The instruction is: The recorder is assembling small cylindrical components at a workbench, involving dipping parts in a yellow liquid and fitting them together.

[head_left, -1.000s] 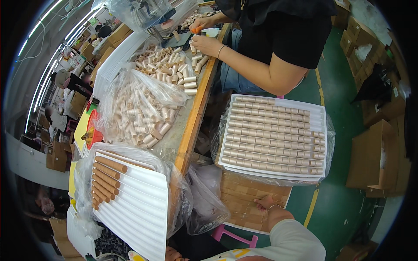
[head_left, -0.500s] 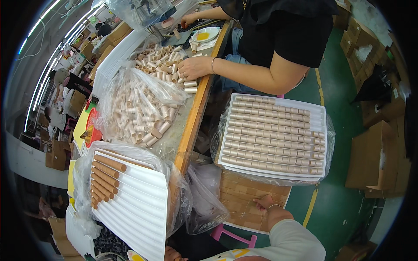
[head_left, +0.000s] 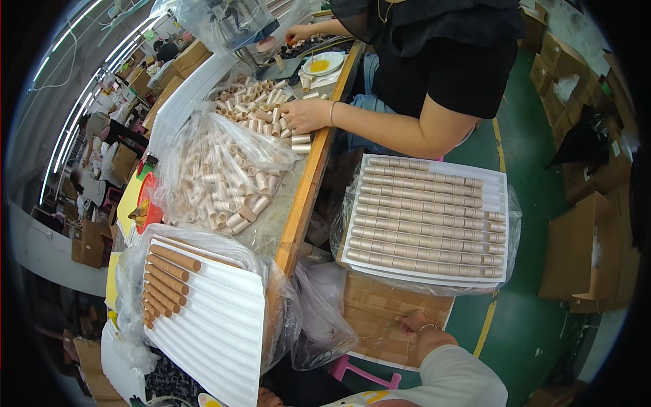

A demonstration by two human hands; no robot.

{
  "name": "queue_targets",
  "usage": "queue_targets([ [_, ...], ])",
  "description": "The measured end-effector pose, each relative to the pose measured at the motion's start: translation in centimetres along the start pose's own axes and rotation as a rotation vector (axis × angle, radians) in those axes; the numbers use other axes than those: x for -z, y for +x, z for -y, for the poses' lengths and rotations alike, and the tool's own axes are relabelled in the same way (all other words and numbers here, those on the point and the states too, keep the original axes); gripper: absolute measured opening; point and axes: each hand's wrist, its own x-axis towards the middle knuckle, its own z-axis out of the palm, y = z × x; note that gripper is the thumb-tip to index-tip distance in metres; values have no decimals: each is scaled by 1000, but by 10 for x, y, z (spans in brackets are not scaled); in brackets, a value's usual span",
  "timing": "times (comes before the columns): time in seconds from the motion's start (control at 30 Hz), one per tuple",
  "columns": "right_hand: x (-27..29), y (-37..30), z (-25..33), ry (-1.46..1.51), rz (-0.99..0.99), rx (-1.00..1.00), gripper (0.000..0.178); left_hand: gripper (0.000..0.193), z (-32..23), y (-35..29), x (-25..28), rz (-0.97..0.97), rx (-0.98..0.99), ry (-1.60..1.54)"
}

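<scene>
Co-worker's hand point(head_left: 306, 114) has dropped from the far end of the table point(head_left: 306, 197) onto the loose pile of short cardboard tubes point(head_left: 261, 108) since the earlier frame; own arm hasn't shifted. Right hand point(head_left: 415, 325) lies flat, fingers loosely spread, on the lower brown tube tray point(head_left: 380, 319), touching it, pinching nothing. Full white tray of long tubes point(head_left: 427, 217) sits just beyond the hand, stacked over that brown tray, tube axes running crosswise to the arm. Right hand is the nearer one; left hand isn't in view. Open green floor point(head_left: 522, 325) to the right, table edge and plastic bag point(head_left: 319, 319) close on the left.
</scene>
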Motion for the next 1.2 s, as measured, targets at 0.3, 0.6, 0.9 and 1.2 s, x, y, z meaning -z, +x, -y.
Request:
queue_targets([
  [0.3, 1, 5, -3, 41, 2, -17, 41, 26, 1, 0, 10, 151, -11, -5],
  [0.6, 1, 7, -6, 14, -3, -47, 41, 23, -11, 7, 20, 342, 106, 2],
  [0.9, 1, 4, -1, 21, -13, -17, 40, 19, 1, -2, 14, 405, 45, 94],
  [1.2, -1, 12, -8, 15, -2, -27, 39, 21, 19, -14, -4, 375, 108, 21],
])
